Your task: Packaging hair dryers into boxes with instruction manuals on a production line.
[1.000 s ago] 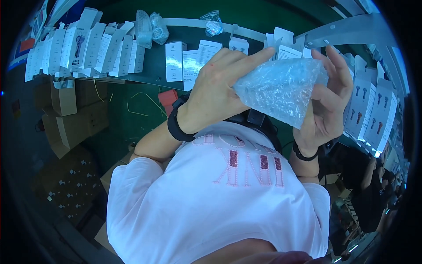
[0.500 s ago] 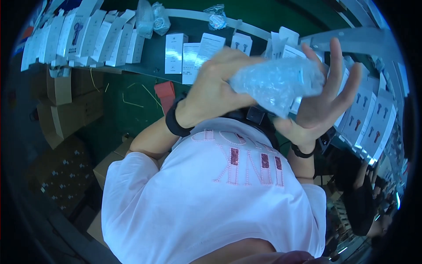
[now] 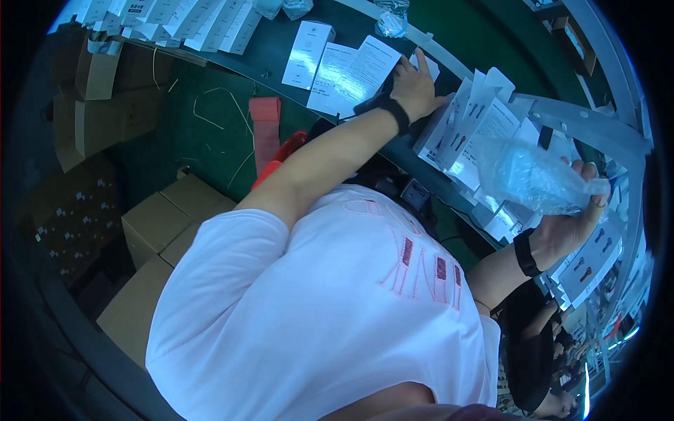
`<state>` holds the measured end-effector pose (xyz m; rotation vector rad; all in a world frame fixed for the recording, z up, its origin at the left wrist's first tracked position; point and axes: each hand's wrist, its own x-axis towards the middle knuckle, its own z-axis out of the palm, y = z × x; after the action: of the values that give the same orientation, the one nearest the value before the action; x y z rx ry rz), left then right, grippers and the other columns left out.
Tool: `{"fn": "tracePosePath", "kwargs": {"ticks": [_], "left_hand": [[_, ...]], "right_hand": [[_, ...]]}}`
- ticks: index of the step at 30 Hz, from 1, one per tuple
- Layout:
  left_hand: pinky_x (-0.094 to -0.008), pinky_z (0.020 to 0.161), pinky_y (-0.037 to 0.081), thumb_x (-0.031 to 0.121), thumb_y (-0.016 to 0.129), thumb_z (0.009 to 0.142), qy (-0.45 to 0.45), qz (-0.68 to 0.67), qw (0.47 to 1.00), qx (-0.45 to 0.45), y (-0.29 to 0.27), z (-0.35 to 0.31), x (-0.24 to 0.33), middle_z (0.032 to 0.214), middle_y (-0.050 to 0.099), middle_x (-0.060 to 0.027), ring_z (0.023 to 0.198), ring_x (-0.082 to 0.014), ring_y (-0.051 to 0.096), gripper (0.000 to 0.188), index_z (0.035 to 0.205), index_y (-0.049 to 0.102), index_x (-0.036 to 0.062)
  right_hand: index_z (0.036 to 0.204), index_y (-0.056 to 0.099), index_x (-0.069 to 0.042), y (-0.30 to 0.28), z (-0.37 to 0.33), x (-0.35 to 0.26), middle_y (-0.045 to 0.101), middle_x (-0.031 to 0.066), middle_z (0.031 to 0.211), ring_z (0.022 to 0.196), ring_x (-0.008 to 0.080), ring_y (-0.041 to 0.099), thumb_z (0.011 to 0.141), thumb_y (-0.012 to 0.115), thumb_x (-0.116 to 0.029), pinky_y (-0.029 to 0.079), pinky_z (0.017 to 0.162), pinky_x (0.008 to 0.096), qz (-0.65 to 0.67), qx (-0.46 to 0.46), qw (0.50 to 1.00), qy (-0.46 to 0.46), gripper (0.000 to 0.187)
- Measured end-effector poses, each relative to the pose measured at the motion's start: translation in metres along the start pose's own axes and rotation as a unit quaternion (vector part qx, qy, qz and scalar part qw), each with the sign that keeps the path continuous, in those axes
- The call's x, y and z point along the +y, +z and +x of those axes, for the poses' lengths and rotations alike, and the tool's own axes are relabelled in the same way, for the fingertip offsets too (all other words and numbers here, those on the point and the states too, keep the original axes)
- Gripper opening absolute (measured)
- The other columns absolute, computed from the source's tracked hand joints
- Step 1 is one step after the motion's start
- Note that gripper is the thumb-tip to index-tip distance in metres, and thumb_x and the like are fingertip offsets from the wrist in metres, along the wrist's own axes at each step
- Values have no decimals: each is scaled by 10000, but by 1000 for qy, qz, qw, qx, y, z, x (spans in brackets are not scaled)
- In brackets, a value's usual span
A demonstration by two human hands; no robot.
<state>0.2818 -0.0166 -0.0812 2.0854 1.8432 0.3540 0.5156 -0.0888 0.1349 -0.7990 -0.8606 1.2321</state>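
A clear bubble-wrap pouch (image 3: 530, 175) hangs from my right hand (image 3: 565, 231), whose closed fingers pinch one end of it at the right; what lies inside is blurred. My left hand (image 3: 414, 91) stretches across to the bench, fingers apart, over a small white box (image 3: 427, 67) that it partly covers. Whether the fingers press on that box cannot be made out. Just left of this hand lie white printed cartons (image 3: 372, 63), and a taller white carton (image 3: 309, 55) is beside them. Dark bands circle both wrists.
White cartons with pictures (image 3: 477, 119) crowd the bench between my hands. A row of cartons (image 3: 217, 24) lines the far left. A clear bag (image 3: 392, 19) lies at the back. Brown boxes (image 3: 168, 217) and a red strip (image 3: 265, 130) are at the lower left; another person (image 3: 530, 351) is at lower right.
My left hand has let go of the bubble-wrap pouch and reached to the small box on the bench. The right hand, open before, now grips the pouch farther right. The view has turned.
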Motion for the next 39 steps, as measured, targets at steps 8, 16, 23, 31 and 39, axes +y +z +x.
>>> {"fn": "tracePosePath", "kwargs": {"ticks": [8, 16, 23, 31, 39], "left_hand": [[-429, 957, 426, 168, 729, 670, 122, -211, 970, 17, -107, -31, 9, 1187, 469, -271, 1071, -410, 478, 1007, 1435, 138, -114], [-349, 1126, 210, 312, 722, 683, 155, -659, 703, -219, -215, -71, -58, 1474, 317, -149, 1376, -251, 291, 1037, 1495, 150, 17], [-324, 1041, 330, 374, 684, 818, 85, -633, 731, -240, -213, -83, -48, 1368, 452, -142, 1244, -234, 439, 802, 1441, 325, 18], [-301, 873, 438, 406, 472, 949, 114, -577, 784, -199, -230, -60, -50, 1122, 616, -136, 1019, -203, 574, 560, 1334, 465, 0], [-361, 703, 459, 424, 374, 969, 139, -563, 814, -34, -216, -65, -49, 851, 636, -193, 743, -310, 585, 530, 1129, 581, -37]], "right_hand": [[1276, 442, 91, -1, 22, -59, 543, 255, 1176, 1124, 363, 539, 833, 603, -160, 437, 974, 516, -160, 203, 954, -149, 534], [1192, 573, -3, 77, 52, -51, 564, 204, 1205, 1177, 366, 507, 880, 603, -384, 406, 985, 567, -28, 223, 915, -335, 493], [904, 628, -29, 123, 67, 1, 667, 154, 943, 964, 302, 634, 780, 599, -168, 503, 874, 434, 33, 65, 970, -231, 188], [1219, 553, 5, 117, 75, -31, 532, 260, 1223, 1191, 401, 504, 763, 603, -350, 459, 933, 590, 115, -84, 984, -111, 580], [970, 482, -134, 168, 70, 18, 475, 117, 922, 753, 237, 511, 804, 530, -50, 427, 741, 434, -63, -370, 925, -63, 192]]}}
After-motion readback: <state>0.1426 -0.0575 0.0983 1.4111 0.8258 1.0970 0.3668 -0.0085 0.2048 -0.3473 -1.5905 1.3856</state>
